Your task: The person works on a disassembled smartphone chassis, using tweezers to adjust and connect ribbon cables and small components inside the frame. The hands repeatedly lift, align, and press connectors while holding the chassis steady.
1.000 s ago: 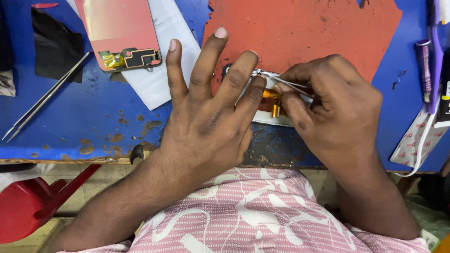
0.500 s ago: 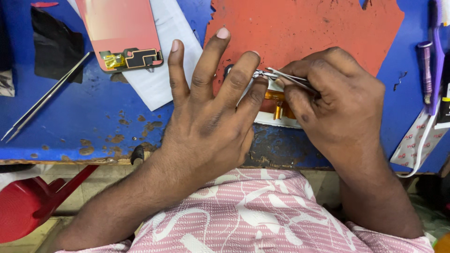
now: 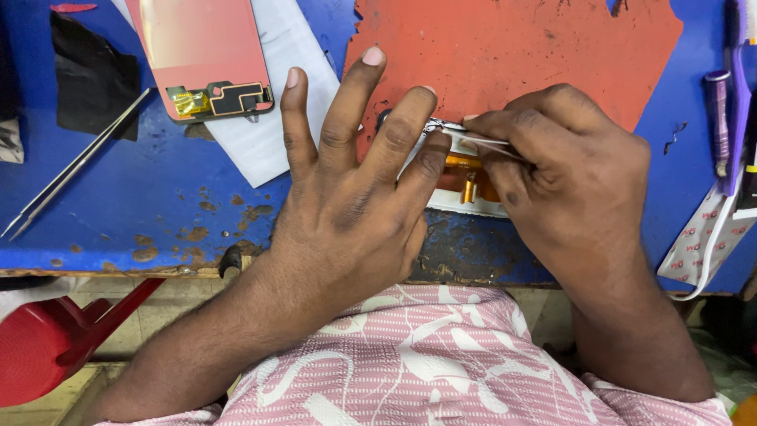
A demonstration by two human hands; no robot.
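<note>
A small white-edged part with orange-gold flex strips (image 3: pixel 465 183) lies between the two hands, at the near edge of a torn red rubber mat (image 3: pixel 512 47). The left hand (image 3: pixel 347 213) lies spread, fingers pressing the part down, apparently to steady it. The right hand (image 3: pixel 568 181) pinches thin steel tweezers (image 3: pixel 465 134), tips meeting the part beside the left fingertips. The blue bench's (image 3: pixel 158 205) worn front edge runs just below the wrists. Further left of the left hand lie a pink phone panel (image 3: pixel 205 47) and spare long tweezers (image 3: pixel 75 170), with bare surface between.
</note>
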